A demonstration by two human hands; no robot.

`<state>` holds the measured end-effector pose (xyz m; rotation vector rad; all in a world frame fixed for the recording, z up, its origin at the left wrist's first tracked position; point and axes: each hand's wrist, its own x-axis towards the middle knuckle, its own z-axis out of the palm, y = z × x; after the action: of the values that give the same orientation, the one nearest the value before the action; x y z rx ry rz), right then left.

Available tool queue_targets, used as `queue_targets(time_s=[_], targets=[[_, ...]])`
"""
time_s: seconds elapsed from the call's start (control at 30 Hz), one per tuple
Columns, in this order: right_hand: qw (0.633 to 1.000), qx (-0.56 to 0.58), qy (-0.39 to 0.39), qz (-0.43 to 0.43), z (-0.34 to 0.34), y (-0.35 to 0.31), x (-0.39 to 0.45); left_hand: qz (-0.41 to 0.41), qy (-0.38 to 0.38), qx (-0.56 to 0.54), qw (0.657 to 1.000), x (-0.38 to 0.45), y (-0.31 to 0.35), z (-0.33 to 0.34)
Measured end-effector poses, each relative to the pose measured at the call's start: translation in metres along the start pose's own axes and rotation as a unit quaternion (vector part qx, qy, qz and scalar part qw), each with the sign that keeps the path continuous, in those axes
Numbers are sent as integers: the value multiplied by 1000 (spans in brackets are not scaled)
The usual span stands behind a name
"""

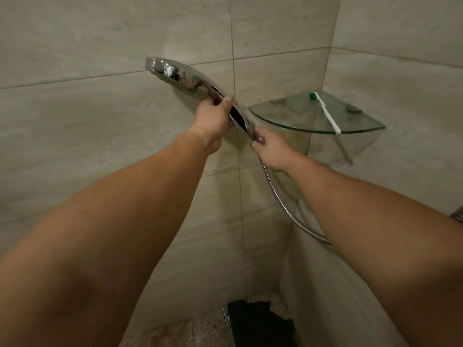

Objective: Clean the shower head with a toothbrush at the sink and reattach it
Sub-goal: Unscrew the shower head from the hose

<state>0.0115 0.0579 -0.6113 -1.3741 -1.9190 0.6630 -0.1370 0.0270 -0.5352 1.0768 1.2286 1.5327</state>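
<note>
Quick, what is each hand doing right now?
Left hand: closed around the shower head handle.
Right hand: pinching the hose connector at the handle's end.

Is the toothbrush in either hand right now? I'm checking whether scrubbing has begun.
No, the toothbrush lies on the glass corner shelf, in neither hand.

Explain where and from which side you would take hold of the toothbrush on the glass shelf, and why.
Grip the toothbrush by the handle end, coming from the front. That end pokes past the glass corner shelf's front rim, so fingers can close around it, while the green head lies back in the corner.
</note>
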Motion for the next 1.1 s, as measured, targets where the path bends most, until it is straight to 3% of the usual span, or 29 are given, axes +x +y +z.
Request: queue_targets(time_s=[0.17, 0.37, 0.53, 0.77, 1.1], targets=[[998, -47, 41, -8, 5, -5, 9, -8, -12, 4, 1000, 7, 0, 1], [996, 17, 63, 60, 13, -1, 27, 15, -14, 45, 999, 17, -2, -2], [999, -15, 37, 10, 15, -5, 24, 33, -12, 81, 996, 23, -4, -7], [997, 7, 81, 12, 20, -9, 21, 48, -28, 97, 994, 25, -5, -10], [999, 28, 27, 20, 15, -13, 19, 69, -41, 111, 991, 29, -7, -15]])
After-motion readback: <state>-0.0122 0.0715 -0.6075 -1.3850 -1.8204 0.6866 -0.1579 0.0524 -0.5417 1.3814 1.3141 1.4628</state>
